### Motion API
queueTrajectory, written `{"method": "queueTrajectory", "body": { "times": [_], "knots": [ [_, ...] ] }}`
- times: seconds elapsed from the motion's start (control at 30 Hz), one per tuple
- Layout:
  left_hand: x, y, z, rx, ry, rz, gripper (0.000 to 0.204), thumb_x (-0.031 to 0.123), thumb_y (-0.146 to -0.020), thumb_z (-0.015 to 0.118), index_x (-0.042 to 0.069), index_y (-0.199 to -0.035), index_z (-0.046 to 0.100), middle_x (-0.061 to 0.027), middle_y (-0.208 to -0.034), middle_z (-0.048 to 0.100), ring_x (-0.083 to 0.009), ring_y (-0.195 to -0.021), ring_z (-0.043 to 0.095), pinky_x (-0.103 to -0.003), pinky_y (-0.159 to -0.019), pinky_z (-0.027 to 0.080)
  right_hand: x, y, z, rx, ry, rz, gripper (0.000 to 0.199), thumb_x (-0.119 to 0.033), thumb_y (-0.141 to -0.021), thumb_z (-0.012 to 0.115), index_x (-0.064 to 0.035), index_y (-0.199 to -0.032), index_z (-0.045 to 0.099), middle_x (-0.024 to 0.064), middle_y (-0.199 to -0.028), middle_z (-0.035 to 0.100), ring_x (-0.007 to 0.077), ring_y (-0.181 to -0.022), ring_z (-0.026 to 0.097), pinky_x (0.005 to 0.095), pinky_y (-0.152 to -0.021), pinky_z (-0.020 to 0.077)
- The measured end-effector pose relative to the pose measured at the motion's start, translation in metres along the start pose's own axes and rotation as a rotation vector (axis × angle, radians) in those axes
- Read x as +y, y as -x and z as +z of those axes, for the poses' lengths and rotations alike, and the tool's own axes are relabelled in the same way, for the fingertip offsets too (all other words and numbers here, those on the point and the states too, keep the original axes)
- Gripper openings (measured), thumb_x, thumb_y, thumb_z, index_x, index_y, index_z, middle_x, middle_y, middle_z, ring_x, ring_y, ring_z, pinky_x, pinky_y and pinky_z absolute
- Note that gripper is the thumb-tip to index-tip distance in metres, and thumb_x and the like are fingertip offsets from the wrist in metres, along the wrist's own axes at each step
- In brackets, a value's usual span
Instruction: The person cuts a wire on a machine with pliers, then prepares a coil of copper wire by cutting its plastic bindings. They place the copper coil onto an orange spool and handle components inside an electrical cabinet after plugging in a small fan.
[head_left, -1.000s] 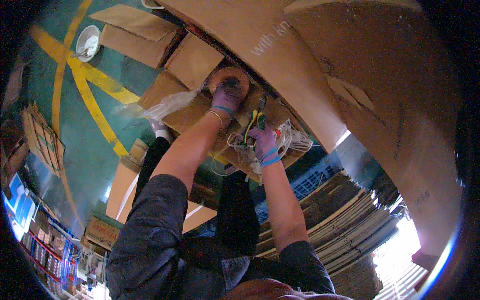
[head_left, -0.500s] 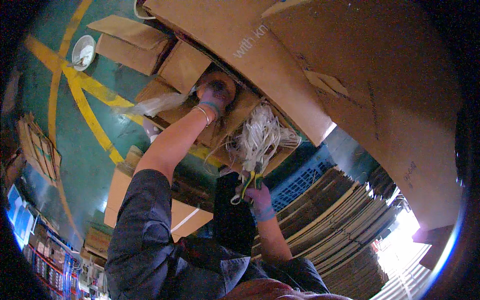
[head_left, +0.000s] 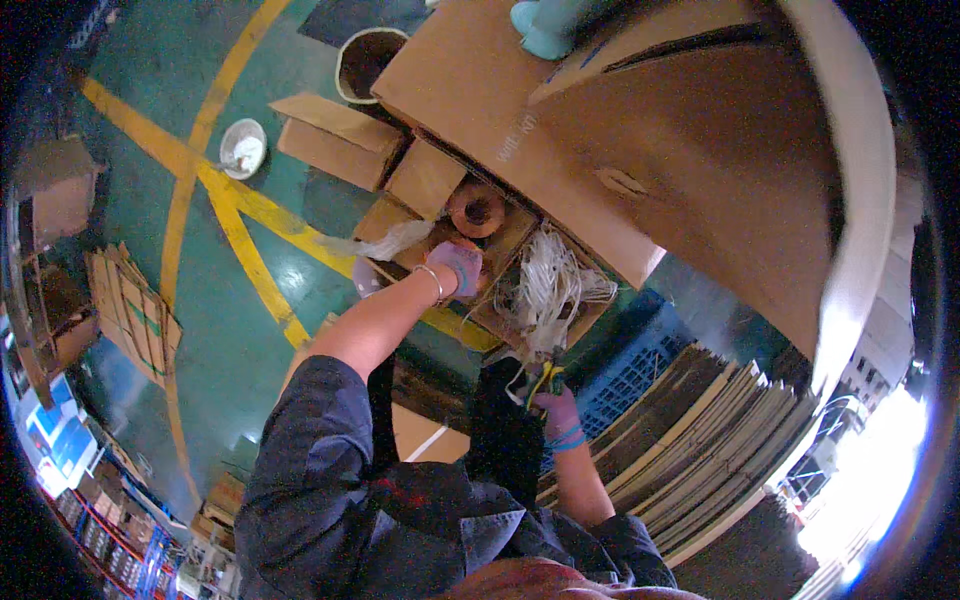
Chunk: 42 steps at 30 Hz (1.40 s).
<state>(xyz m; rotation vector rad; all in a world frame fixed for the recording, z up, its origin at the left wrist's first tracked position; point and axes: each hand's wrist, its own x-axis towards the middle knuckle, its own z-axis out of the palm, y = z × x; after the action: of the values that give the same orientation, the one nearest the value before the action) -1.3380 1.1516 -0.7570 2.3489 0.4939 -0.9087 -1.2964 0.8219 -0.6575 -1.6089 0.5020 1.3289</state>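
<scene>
My left hand (head_left: 457,268), in a pinkish glove with a bracelet at the wrist, reaches down into an open cardboard box (head_left: 383,213). Its fingers curl downward, closed over something mostly hidden; an orange-brown edge shows beside them. Just beyond lies a round copper-coloured coil (head_left: 477,208) with a dark centre hole. My right hand (head_left: 559,412), gloved too, is closed round pliers (head_left: 543,383) with yellow and dark handles. Those pliers are by the near end of a tangled bundle of clear plastic strips (head_left: 545,280), which lies in the box's right-hand part.
A large cardboard carton (head_left: 690,150) stands at the right. Flattened cardboard sheets (head_left: 690,450) are stacked beside a blue plastic pallet (head_left: 635,345). On the green floor sit a white bowl (head_left: 243,149), a dark bin (head_left: 368,66) and folded cardboard (head_left: 135,310).
My left hand has come off the copper-coloured coil and moved nearer to me, leaving the coil in view. My right hand still holds the pliers. The whole view has shifted.
</scene>
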Motion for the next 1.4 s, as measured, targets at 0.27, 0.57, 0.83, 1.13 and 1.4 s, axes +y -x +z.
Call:
{"method": "queueTrajectory", "body": {
  "times": [0.27, 0.57, 0.83, 1.13, 1.4],
  "knots": [
    [0.019, 0.185, -0.094, 0.076, 1.816, 0.09, 0.03, 0.021, -0.089, 0.059, -0.003, -0.107, 0.059, -0.0078, -0.104, 0.063, -0.0164, -0.089, 0.061, -0.029, -0.079, 0.049, -0.038, 0.111, 0.042, -0.125, -0.012, -0.147, 0.042, -0.013, -0.078, 0.065, -0.004, -0.118, 0.055, 0.0055, -0.107, 0.062, 0.0175, -0.096, 0.058, 0.0323, -0.086, 0.045],
    [0.131, 0.348, -0.236, 0.157, 1.856, 0.234, 0.034, 0.031, -0.096, 0.043, 0.005, -0.117, 0.052, -0.0094, -0.111, 0.06, -0.0225, -0.102, 0.057, -0.033, -0.09, 0.048, -0.103, 0.21, 0.146, -0.716, -0.788, -0.51, 0.051, -0.037, -0.083, 0.064, -0.0054, -0.121, 0.051, 0.0041, -0.109, 0.062, 0.0175, -0.099, 0.058, 0.0336, -0.087, 0.0463],
    [0.254, 0.432, -0.248, 0.569, 1.272, 0.387, 0.04, 0.034, -0.095, 0.047, 0.002, -0.12, 0.051, -0.0121, -0.107, 0.064, -0.023, -0.094, 0.062, -0.034, -0.08, 0.052, -0.154, 0.275, 0.104, -0.772, -0.667, -0.65, 0.054, -0.029, -0.084, 0.062, -0.0033, -0.128, 0.044, 0.0097, -0.123, 0.055, 0.0234, -0.111, 0.055, 0.0399, -0.096, 0.0441],
    [0.365, 0.476, -0.269, 0.462, 0.785, 0.527, 0.066, 0.027, -0.087, 0.064, -0.009, -0.133, 0.034, -0.0145, -0.128, 0.047, -0.02, -0.112, 0.051, -0.029, -0.096, 0.041, -0.184, 0.367, -0.021, -0.758, -0.745, -0.696, 0.045, -0.015, -0.075, 0.067, 0.0016, -0.114, 0.053, 0.0103, -0.099, 0.064, 0.0204, -0.086, 0.064, 0.0341, -0.08, 0.0516],
    [0.382, 0.469, -0.244, 0.359, 0.954, 0.33, 0.06, 0.015, -0.083, 0.068, -0.004, -0.131, 0.039, -0.009, -0.11, 0.058, -0.0131, -0.094, 0.058, -0.027, -0.082, 0.048, -0.189, 0.4, -0.06, -0.457, -0.432, -0.846, 0.032, -0.014, -0.068, 0.075, -0.0023, -0.094, 0.061, -0.0002, -0.085, 0.061, 0.0091, -0.08, 0.054, 0.0249, -0.074, 0.0438]
  ]
}}
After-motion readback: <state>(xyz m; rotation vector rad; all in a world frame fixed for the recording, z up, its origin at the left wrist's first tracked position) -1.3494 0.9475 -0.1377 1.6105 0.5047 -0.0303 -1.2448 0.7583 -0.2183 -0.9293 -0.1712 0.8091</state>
